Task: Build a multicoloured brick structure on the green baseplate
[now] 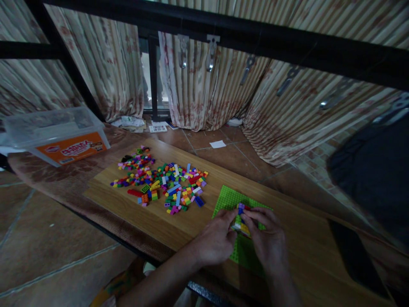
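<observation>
Over a green studded baseplate (227, 197), my two hands meet at a small build of toy bricks (242, 227), with white, yellow, blue, purple and red pieces showing. My left hand (219, 236) presses its index finger against the build's left side, its other fingers curled. From the right, my right hand (269, 236) pinches the build's upper part between thumb and fingers, close to a purple brick (241, 206). The fingers partly hide the build, so I cannot tell which brick each fingertip touches or whether the build is fixed to the baseplate.
Left of the baseplate, a spread of loose toy bricks (178, 183) covers part of the wooden board (188, 219). A clear plastic tub (57, 128) with an orange label stands at the far left. A dark flat object (354, 256) lies at right. Metal clips hang from a black bar (243, 30).
</observation>
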The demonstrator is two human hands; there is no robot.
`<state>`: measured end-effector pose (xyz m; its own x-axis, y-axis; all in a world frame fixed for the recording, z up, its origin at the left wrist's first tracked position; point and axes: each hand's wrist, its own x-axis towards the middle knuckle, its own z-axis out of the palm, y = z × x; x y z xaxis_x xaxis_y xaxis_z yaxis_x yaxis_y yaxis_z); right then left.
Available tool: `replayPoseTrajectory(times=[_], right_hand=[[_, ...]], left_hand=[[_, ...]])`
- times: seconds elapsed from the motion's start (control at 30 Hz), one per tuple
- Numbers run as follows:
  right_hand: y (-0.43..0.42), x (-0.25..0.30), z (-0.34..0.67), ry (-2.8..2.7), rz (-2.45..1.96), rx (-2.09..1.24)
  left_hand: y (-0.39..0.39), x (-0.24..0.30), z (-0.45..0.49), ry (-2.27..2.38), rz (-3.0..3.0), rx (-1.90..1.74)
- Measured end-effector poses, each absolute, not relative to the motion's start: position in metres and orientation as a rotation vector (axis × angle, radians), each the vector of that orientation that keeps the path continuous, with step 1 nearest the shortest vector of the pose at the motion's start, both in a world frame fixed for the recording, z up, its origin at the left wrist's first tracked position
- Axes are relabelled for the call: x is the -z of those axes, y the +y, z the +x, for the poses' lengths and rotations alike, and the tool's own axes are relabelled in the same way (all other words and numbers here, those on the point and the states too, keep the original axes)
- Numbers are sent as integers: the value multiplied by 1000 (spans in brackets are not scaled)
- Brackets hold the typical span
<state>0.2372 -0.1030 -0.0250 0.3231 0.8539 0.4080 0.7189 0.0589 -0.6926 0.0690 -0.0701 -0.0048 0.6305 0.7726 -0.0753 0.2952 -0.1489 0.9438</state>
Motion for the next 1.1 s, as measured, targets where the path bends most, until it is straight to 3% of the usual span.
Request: replayPoseTrajectory(times=[0.33,0.53,1.1], right_hand=[[-107,13,238,-1213,-1660,-224],[-102,15,237,-1075,-1861,-157],[-87,21,225,-1092,-1992,-450]], left_hand=[[-70,5,69,897,1701,-516],[-73,6,70,920,1756,-468],[-79,0,69,922,1883,-413]])
